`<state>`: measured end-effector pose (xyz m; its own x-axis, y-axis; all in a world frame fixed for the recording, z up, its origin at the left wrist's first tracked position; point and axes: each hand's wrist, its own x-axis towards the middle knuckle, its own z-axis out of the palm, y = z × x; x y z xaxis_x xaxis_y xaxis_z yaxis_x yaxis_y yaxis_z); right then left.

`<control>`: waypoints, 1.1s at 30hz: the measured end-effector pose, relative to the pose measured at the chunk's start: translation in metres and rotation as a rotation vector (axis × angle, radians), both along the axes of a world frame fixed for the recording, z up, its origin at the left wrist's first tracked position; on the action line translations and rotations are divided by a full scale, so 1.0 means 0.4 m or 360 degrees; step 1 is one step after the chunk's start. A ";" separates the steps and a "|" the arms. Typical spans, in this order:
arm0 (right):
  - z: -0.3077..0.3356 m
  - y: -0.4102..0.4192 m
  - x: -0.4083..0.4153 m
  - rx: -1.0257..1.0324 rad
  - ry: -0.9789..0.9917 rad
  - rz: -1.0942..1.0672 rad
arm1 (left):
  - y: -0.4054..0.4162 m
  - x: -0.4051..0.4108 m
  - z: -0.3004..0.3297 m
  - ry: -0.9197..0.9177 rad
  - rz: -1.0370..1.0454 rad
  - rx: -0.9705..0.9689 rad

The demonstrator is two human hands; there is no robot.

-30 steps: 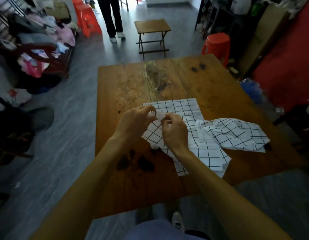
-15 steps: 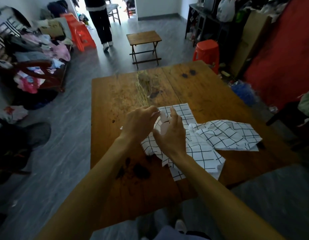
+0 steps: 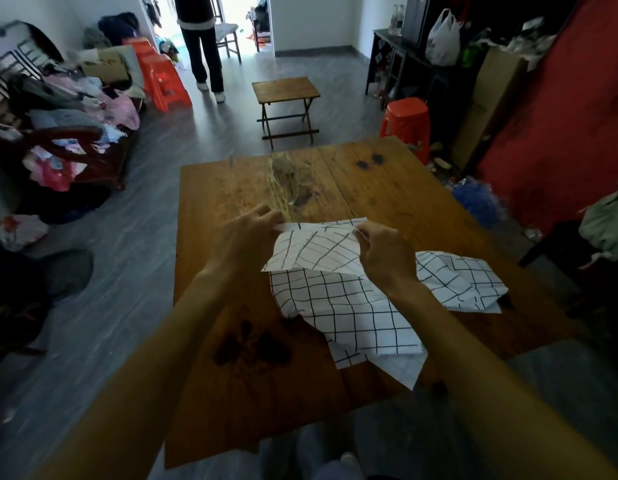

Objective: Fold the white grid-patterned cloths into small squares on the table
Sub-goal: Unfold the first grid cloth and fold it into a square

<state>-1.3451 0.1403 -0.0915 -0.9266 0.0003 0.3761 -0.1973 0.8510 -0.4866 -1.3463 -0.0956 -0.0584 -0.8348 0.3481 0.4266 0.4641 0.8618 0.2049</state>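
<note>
A white grid-patterned cloth (image 3: 316,249) is stretched in the air just above the wooden table (image 3: 231,341). My left hand (image 3: 247,237) pinches its left top corner. My right hand (image 3: 383,252) pinches its right top corner. Its lower edge hangs over another grid cloth (image 3: 349,313) that lies rumpled on the table under my right wrist. A third crumpled grid cloth (image 3: 463,278) lies to the right, partly behind my right arm.
A small folding wooden table (image 3: 285,90) and a red plastic stool (image 3: 406,117) stand beyond the table's far edge. A person (image 3: 203,43) stands near the doorway. Clothes pile on furniture (image 3: 68,133) at left. A red wall (image 3: 560,116) flanks the right.
Both hands have lifted a cloth off the pile and drawn apart, spreading its top edge between them. The view has tilted up, showing more of the room.
</note>
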 end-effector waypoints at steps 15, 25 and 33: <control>0.242 -0.045 -0.033 -0.0050 0.0588 0.0192 | -0.144 0.016 0.285 -0.0374 -0.0199 0.0280; 0.258 -0.090 -0.127 -0.0233 0.0256 0.0314 | -0.219 -0.050 0.267 -0.0741 -0.0102 0.0649; 0.114 -0.130 -0.409 -0.0124 -0.0034 0.0330 | -0.239 -0.278 0.113 -0.0548 0.0311 0.0343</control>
<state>-1.5088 0.0882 -0.0460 -0.9175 -0.1629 0.3629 -0.3533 0.7530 -0.5552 -1.4573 -0.1914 -0.0134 -0.9820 0.1034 0.1579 0.1701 0.8471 0.5035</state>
